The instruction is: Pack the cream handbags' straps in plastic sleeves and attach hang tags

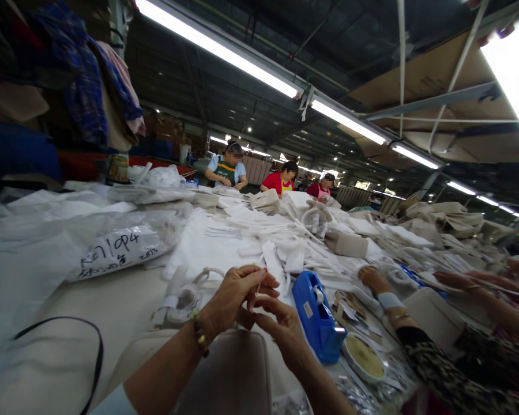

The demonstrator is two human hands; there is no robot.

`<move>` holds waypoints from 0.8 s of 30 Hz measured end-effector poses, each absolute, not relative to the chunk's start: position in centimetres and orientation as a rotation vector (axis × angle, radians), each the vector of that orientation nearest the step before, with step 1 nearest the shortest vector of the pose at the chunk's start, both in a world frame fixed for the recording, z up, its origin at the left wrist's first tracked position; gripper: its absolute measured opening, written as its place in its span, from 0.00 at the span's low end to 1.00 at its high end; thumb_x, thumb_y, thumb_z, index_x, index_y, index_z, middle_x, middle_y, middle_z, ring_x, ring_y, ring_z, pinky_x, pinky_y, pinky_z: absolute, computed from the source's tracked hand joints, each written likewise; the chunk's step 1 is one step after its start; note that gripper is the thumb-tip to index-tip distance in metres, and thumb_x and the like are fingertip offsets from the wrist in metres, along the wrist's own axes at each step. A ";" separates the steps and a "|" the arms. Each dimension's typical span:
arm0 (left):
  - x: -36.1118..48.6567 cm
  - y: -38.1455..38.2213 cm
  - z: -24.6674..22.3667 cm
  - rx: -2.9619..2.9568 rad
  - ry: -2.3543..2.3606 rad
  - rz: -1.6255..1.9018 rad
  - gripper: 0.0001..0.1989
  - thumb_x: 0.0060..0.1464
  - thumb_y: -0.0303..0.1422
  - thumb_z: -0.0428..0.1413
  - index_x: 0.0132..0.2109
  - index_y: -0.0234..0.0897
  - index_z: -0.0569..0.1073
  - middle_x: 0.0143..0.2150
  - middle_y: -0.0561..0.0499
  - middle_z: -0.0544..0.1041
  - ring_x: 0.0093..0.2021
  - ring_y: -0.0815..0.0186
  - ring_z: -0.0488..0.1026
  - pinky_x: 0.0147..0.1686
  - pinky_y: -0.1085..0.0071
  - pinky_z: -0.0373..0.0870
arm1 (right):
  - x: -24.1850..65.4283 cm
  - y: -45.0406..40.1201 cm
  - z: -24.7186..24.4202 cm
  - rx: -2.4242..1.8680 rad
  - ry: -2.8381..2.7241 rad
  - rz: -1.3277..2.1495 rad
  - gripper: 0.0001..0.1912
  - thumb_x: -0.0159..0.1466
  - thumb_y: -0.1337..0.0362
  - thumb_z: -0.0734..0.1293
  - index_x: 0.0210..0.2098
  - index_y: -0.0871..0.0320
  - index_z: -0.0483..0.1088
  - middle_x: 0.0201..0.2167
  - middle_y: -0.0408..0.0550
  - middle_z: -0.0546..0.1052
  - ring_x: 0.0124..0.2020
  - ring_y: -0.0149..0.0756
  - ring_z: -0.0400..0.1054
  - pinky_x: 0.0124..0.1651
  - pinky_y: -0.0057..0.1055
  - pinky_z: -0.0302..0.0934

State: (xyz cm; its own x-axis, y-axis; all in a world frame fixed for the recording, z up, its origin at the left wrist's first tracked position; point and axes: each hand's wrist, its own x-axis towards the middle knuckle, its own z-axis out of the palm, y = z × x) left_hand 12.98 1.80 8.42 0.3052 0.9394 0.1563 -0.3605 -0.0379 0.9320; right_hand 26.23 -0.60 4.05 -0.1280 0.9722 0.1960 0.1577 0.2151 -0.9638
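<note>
Pinching a thin pale strand [258, 289] between thumb and fingertips of the left hand [233, 294], near the blue tape dispenser [318, 317] and to its left. Just under the fingers, also left of the dispenser, see a small brown tag [244, 319]. Holding the right hand [283, 328] between tag and dispenser, with fingers half curled and thumb tip close to the tag; cannot tell whether gripping it or merely beside it. Beneath both hands, left of the dispenser and nearer, see a beige bag [233, 374]. Farther left of the dispenser, beyond the left wrist, note a handle wrapped in white [188, 298]. Well left of the dispenser, find a clear plastic bag with black handwriting [125, 245], and nearer than that a curved black strap [99, 346].

Just right of the dispenser, see a small pile of tags [350, 306]; at its near right, a round white-rimmed item [363, 357] with a yellowish face. Farther right of the dispenser, find a co-worker's hand [372, 280] above a patterned sleeve [441, 369]. Behind the dispenser, note heaped white sheets [237, 226] and a beige pouch [346, 245]. Well beyond it, see three people in aprons [226, 172].
</note>
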 end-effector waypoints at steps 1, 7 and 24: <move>12.9 1.8 8.5 1.158 0.656 1.178 0.15 0.48 0.42 0.58 0.28 0.32 0.76 0.13 0.54 0.67 0.29 0.62 0.75 0.32 0.71 0.69 | 26.0 -0.5 4.0 -1.102 -1.500 1.048 0.07 0.49 0.61 0.68 0.27 0.55 0.76 0.31 0.44 0.77 0.39 0.40 0.65 0.45 0.34 0.56; 12.8 1.7 8.8 1.193 0.650 1.188 0.15 0.48 0.41 0.58 0.28 0.31 0.76 0.20 0.50 0.74 0.25 0.66 0.73 0.28 0.73 0.68 | 25.4 0.1 3.2 -1.058 -1.470 1.071 0.05 0.50 0.62 0.69 0.26 0.56 0.75 0.27 0.43 0.75 0.33 0.35 0.63 0.40 0.31 0.56; 12.4 2.1 7.8 1.268 0.888 1.289 0.18 0.46 0.45 0.57 0.31 0.31 0.74 0.27 0.44 0.77 0.24 0.65 0.73 0.13 0.79 0.53 | 25.7 -0.6 3.4 -1.029 -1.234 1.124 0.06 0.48 0.64 0.66 0.24 0.59 0.74 0.22 0.41 0.73 0.27 0.31 0.63 0.34 0.27 0.57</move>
State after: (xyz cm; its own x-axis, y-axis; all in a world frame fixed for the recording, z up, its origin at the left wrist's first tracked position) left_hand 12.42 2.06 7.82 0.1370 0.9745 0.1777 -0.1814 -0.1517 0.9717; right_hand 25.65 -0.65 3.43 -0.0004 0.9860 0.1668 -0.0743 0.1663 -0.9833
